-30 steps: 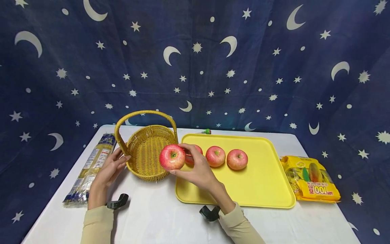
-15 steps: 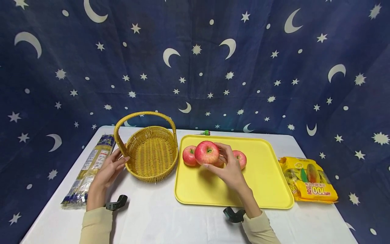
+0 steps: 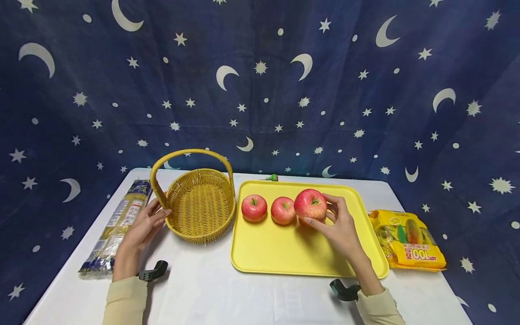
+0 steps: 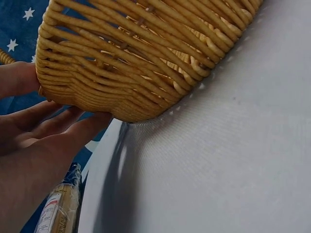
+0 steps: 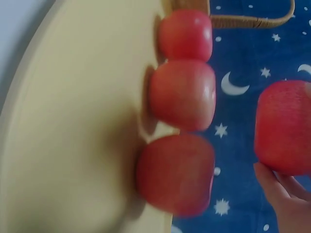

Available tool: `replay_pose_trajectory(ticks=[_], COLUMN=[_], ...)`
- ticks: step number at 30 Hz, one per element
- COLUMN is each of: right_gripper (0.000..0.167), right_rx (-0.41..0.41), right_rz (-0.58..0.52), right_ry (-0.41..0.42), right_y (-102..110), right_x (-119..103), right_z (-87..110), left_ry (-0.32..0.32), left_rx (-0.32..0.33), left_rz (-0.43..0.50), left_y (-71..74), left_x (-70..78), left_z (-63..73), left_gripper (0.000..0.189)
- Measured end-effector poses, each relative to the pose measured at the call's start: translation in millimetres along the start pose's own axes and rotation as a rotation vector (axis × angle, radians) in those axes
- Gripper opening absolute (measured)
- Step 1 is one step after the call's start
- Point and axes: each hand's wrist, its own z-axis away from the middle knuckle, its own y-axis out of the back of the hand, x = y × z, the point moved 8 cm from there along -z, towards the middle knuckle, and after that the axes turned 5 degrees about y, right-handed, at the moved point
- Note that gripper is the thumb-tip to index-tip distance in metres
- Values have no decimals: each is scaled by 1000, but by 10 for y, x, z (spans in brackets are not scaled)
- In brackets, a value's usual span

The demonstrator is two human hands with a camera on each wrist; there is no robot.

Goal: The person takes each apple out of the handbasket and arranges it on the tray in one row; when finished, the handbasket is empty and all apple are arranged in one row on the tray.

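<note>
My right hand (image 3: pixel 342 228) holds a red apple (image 3: pixel 310 204) between thumb and fingers, raised above the yellow tray (image 3: pixel 276 257). In the head view it hides most of an apple beneath it; the right wrist view shows that lower apple (image 5: pixel 176 174) on the tray, apart from the held apple (image 5: pixel 284 127). Two more apples, a left one (image 3: pixel 254 208) and a middle one (image 3: pixel 283 211), sit in the same row. At the left, my left hand (image 3: pixel 140 230) grips the side of a wicker basket (image 3: pixel 199 210), thumb at the rim. No apple lies inside the basket.
A long clear pack of what looks like dried noodles (image 3: pixel 115 230) lies left of the basket. Right of the tray is a yellow snack bag (image 3: pixel 410 241). Behind the tray lies a small green-and-red item (image 3: pixel 273 178). A starry cloth (image 3: pixel 260 90) hangs at the back.
The right hand has carried the apple rightward, from beside the basket to over the right end of the apple row. The left hand has stayed at the basket.
</note>
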Motion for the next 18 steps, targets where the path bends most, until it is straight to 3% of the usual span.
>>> replay_pose_trajectory(ticks=[7, 18], right_gripper=[79, 85], right_rx=[18, 39], right_rz=[-20, 19], right_ry=[-17, -137], right_y=[274, 697], right_x=[173, 618], right_z=[5, 11], left_ry=[-14, -55], left_rx=[0, -41], left_rz=[-21, -31], left_y=[20, -20], left_x=[-14, 16], left_z=[0, -2], left_gripper=[76, 75])
